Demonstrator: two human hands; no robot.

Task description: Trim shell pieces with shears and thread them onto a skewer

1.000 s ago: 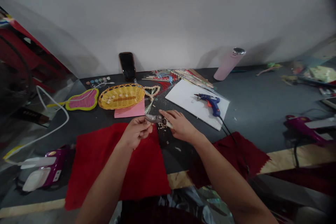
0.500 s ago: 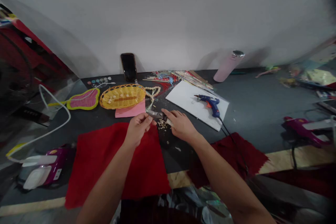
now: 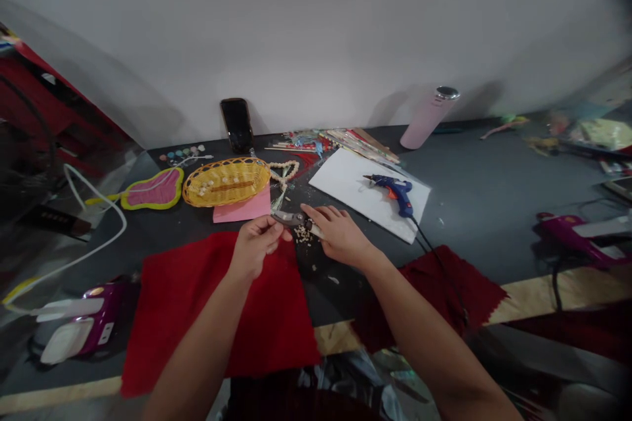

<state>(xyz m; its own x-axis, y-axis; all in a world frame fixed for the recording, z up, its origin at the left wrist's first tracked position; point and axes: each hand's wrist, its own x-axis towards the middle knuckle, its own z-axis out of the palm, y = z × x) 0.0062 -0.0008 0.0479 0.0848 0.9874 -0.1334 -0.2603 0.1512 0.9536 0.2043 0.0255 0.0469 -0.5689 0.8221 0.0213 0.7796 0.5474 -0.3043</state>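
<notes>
clippers (image 3: 290,218) of curved grey metal, pale handle (image 3: 316,231) gripped in your right hand (image 3: 342,235), lie right of the woven oval basket (image 3: 224,200), near small pale chips (image 3: 302,235). your left hand (image 3: 257,245) pinches by their tip, above red cloth (image 3: 271,322); i can't tell what it holds.

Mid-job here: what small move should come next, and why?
Probably a gentle squeeze of the plier-like tool with the right hand: its head sits at the fingertips of the left hand, and small pale pieces lie just below. Whatever the fingertips pinch is too small to tell.
</notes>
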